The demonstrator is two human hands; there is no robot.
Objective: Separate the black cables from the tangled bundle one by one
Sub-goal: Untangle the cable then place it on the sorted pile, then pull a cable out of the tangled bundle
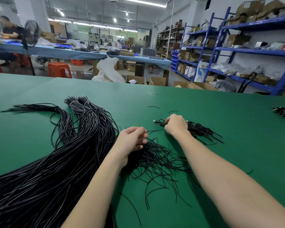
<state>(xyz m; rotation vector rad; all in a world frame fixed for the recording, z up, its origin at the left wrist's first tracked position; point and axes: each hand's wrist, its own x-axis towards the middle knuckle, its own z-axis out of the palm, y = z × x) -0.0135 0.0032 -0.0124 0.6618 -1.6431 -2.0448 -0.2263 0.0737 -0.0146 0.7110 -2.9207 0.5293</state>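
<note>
Pinching one strand at the tangled bundle (156, 160) on the green surface (220, 112), the left hand (132, 140) should draw slowly so neighbours stay down. Beyond, the right hand (175, 125) curls over the separated cables (201, 130). Long cable bundles (82, 129) crowd the left.

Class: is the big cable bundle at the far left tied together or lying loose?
Tied at its far end: pale bands wrap the big cable bundle there; the near lengths fan loose over the green table.
</note>
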